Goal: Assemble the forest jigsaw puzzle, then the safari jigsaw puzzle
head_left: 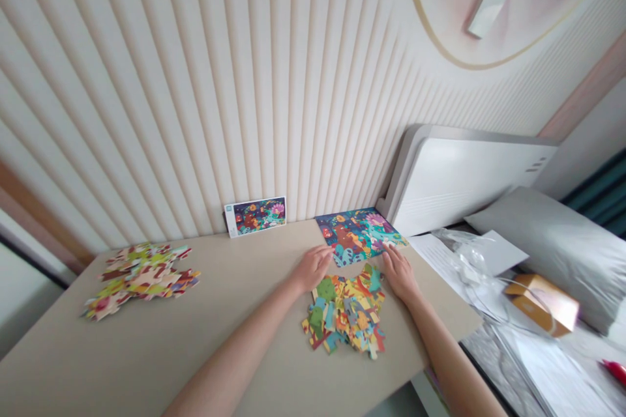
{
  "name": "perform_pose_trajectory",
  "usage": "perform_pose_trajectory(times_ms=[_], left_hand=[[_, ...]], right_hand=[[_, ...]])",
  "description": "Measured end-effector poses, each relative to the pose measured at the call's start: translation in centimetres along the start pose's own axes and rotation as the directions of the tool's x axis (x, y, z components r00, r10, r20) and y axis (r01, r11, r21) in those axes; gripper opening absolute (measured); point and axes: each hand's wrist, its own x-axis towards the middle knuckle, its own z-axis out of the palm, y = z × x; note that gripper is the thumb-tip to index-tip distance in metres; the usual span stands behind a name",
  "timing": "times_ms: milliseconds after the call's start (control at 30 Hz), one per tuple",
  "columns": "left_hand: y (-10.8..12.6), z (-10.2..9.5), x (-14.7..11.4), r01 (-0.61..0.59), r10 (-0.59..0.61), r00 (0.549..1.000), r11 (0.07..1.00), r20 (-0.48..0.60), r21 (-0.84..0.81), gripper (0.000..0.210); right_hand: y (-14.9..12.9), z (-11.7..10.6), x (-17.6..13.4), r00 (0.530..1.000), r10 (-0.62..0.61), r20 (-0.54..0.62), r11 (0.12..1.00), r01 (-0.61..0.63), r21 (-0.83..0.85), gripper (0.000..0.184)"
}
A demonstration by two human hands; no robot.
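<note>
A person sits at a beige table (235,313) against a ribbed wall, seen from their own head. The left hand (312,267) lies flat and released, fingertips touching the near left corner of a finished puzzle section (359,234). The right hand (400,273) also rests open, gripping nothing, just beside that section's near right edge. Between the wrists, near the person, sits a pile of loose pieces (346,313). A second pile (139,277) lies far left, well apart. A picture card (255,215) leans on the wall.

The section lies near the table's right edge, beside a bed (562,254) with papers and a box (540,303). A sideways push from either hand could likely slide it over the edge or buckle its joints, and a forearm sweep could scatter the near pile.
</note>
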Motion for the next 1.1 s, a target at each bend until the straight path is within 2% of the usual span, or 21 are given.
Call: perform_pose_trajectory(times_ms=[100,167,233,300,433,533,633,833,967,1100], left_hand=[[1.3,-0.8,-3.4,-0.068,0.067,0.996,0.998,0.064,0.008,0.064],[2.2,-1.2,-6.0,-0.123,0.114,0.971,0.992,0.212,0.031,0.074],[2.9,-1.7,-8.2,-0.155,0.133,0.947,0.987,0.292,0.053,0.080],[3.1,-2.2,-9.6,-0.155,0.124,0.943,0.985,0.310,0.077,0.086],[1.9,-3.5,-11.6,-0.121,0.082,0.951,0.986,0.299,0.116,0.099],[-0.2,-4.9,-13.6,-0.082,0.039,0.961,0.985,0.272,0.151,0.105],[-2.8,-6.9,-16.2,-0.022,-0.024,0.972,0.982,0.234,0.190,0.106],[-6.9,-11.0,-20.5,0.118,-0.145,0.983,0.969,0.116,0.217,0.095],[-8.1,-11.4,-21.6,0.185,-0.194,0.981,0.955,0.017,0.231,0.095],[-8.3,-10.9,-21.8,0.185,-0.189,0.982,0.960,-0.001,0.210,0.093]], right_hand=[[-1.0,-0.6,-3.4,0.981,-0.183,0.060,0.981,0.178,0.082,0.061],[-2.3,-0.6,-6.3,0.957,-0.262,0.122,0.964,0.252,0.085,0.062],[-4.1,-0.2,-8.9,0.920,-0.340,0.198,0.941,0.334,0.063,0.065],[-6.2,0.3,-10.6,0.917,-0.334,0.216,0.940,0.341,0.004,0.066],[-11.1,1.9,-11.4,0.950,-0.232,0.210,0.968,0.247,-0.050,0.067],[-15.0,3.4,-11.2,0.952,-0.232,0.201,0.970,0.243,-0.030,0.066],[-19.2,5.0,-11.1,0.938,-0.282,0.202,0.959,0.284,0.022,0.067],[-27.1,8.1,-10.1,0.876,-0.416,0.243,0.909,0.397,0.124,0.068],[-29.4,8.9,-9.0,0.851,-0.460,0.255,0.888,0.433,0.154,0.065],[-28.8,8.8,-8.6,0.820,-0.509,0.261,0.860,0.470,0.200,0.061]])
